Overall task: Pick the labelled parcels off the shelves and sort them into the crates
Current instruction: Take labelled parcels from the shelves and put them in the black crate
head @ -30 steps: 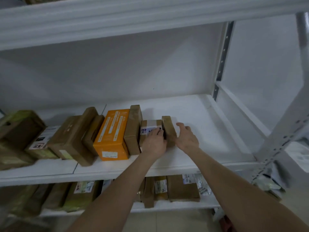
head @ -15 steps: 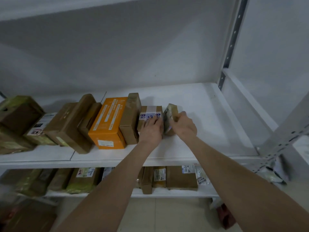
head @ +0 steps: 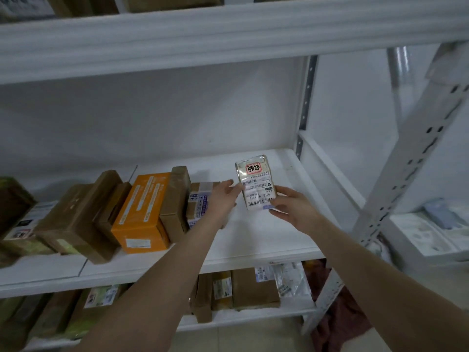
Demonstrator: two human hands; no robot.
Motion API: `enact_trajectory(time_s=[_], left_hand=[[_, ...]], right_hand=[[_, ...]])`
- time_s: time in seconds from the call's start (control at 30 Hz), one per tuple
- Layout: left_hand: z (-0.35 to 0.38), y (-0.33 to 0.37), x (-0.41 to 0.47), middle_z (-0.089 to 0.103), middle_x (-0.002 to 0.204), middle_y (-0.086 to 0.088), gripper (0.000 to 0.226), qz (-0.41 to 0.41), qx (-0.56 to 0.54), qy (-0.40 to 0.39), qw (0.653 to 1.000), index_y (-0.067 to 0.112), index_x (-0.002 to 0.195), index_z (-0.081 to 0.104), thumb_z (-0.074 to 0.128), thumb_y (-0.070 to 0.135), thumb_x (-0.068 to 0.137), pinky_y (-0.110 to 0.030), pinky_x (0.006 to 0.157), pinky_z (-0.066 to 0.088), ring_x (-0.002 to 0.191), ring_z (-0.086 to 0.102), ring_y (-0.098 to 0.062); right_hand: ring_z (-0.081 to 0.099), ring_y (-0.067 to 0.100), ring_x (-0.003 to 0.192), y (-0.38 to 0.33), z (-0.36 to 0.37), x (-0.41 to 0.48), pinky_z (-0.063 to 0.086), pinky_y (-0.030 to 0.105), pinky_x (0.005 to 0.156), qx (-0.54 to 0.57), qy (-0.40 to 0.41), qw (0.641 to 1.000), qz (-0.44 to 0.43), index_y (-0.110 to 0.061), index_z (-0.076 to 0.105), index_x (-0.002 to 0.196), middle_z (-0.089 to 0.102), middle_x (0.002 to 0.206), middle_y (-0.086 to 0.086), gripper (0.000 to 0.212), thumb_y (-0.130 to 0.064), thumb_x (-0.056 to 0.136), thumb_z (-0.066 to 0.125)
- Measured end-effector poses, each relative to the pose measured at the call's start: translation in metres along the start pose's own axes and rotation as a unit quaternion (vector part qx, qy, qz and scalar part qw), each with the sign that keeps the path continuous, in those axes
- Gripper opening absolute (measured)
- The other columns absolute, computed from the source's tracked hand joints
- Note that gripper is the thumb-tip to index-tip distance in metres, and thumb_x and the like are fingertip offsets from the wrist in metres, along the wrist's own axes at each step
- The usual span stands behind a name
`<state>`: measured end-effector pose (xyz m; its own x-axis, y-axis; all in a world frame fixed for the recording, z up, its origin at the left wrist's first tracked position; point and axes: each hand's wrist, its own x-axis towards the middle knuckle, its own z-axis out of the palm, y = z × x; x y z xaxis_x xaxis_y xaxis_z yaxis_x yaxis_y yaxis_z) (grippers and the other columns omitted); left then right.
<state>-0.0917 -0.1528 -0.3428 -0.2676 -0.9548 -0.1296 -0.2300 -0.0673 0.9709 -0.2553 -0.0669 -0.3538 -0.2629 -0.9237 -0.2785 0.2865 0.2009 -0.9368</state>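
I'm mid-pick: my right grip (head: 291,209) pinches the small labelled parcel (head: 256,185) by its lower end, clear above the shelf (head: 266,237), while my left grip (head: 220,201) is wide beside it; next I'd read the label and find the matching crate, none in view.
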Motion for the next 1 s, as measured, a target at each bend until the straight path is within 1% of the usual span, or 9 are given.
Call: enact_trajectory(time_s=[0.07,0.17,0.23,0.37,0.5,0.63,0.77,0.83,1.0], left_hand=[[0.002,0.006,-0.001,0.061,0.121,-0.004,0.046,0.024,0.004,-0.018,1.0,0.014,0.132,0.049,0.06,0.033,0.092,-0.029,0.076,0.051,0.107,0.06,-0.021],[0.0,0.009,0.003,0.061,0.124,-0.007,0.062,0.02,-0.012,-0.001,1.0,0.017,0.144,0.038,0.062,0.037,0.091,-0.039,0.09,0.053,0.106,0.062,-0.023],[-0.002,0.009,0.003,0.064,0.12,-0.009,0.057,0.018,0.017,-0.012,1.0,0.016,0.141,0.043,0.062,0.035,0.09,-0.036,0.091,0.053,0.102,0.065,-0.021],[-0.006,0.008,-0.004,0.072,0.103,-0.009,0.04,-0.017,0.037,-0.1,0.994,0.009,0.125,0.061,0.063,0.029,0.091,-0.03,0.069,0.058,0.086,0.071,-0.02],[0.004,0.005,-0.007,0.071,0.097,-0.012,0.03,-0.065,-0.039,-0.032,0.997,0.005,0.118,0.061,0.061,0.022,0.093,-0.029,0.055,0.057,0.075,0.069,-0.02],[0.02,0.0,-0.014,0.068,0.106,-0.016,0.034,-0.119,-0.158,-0.015,0.98,0.006,0.125,0.053,0.059,0.013,0.093,-0.042,0.069,0.058,0.09,0.067,-0.031],[0.03,-0.008,-0.025,0.068,0.102,-0.012,0.029,-0.142,-0.159,-0.061,0.975,0.013,0.121,0.053,0.057,0.012,0.093,-0.044,0.079,0.056,0.089,0.066,-0.029],[0.031,-0.014,-0.029,0.068,0.106,-0.01,0.031,-0.131,-0.101,-0.061,0.984,0.013,0.121,0.057,0.061,0.016,0.091,-0.041,0.083,0.055,0.095,0.066,-0.025],[0.027,-0.022,-0.034,0.069,0.112,-0.01,0.035,-0.073,-0.049,-0.057,0.994,0.009,0.126,0.059,0.058,0.006,0.091,-0.034,0.086,0.051,0.102,0.065,-0.025]], right_hand=[[0.067,0.025,0.097,-0.004,-0.004,-0.006,0.051,0.036,0.093,-0.01,-0.01,1.0,0.009,-0.018,0.064,0.109,0.072,0.103,0.008,0.034,0.005,0.086,0.055],[0.064,0.025,0.096,-0.008,-0.006,-0.011,0.048,0.036,0.093,-0.033,0.013,0.999,0.014,-0.015,0.066,0.113,0.069,0.101,0.01,0.033,0.0,0.089,0.05],[0.061,0.025,0.095,-0.011,-0.007,-0.013,0.048,0.035,0.09,-0.062,0.032,0.998,0.005,-0.01,0.064,0.118,0.067,0.099,0.011,0.034,0.0,0.089,0.048],[0.058,0.027,0.105,-0.013,-0.011,-0.009,0.046,0.039,0.099,-0.077,0.097,0.991,-0.043,-0.005,0.049,0.137,0.059,0.12,0.015,0.05,0.0,0.089,0.058],[0.046,0.03,0.128,-0.006,-0.009,-0.009,0.039,0.044,0.108,-0.111,0.193,0.975,-0.013,-0.009,0.028,0.149,0.04,0.145,0.015,0.081,-0.025,0.084,0.073],[0.061,0.026,0.108,0.005,0.003,-0.021,0.051,0.037,0.09,-0.074,0.11,0.989,0.06,-0.005,0.03,0.146,0.063,0.118,0.012,0.08,-0.037,0.084,0.071],[0.068,0.026,0.089,0.016,0.014,-0.021,0.053,0.033,0.076,0.021,0.108,0.993,0.036,-0.013,0.045,0.136,0.068,0.112,0.013,0.049,-0.008,0.089,0.061],[0.068,0.029,0.087,0.018,0.014,-0.023,0.056,0.032,0.065,0.06,0.13,0.99,0.021,-0.014,0.047,0.133,0.067,0.114,0.015,0.049,0.005,0.089,0.054],[0.067,0.031,0.089,0.023,0.007,-0.028,0.057,0.031,0.061,0.044,0.128,0.991,0.009,-0.013,0.049,0.134,0.067,0.109,0.014,0.053,0.012,0.087,0.05]])
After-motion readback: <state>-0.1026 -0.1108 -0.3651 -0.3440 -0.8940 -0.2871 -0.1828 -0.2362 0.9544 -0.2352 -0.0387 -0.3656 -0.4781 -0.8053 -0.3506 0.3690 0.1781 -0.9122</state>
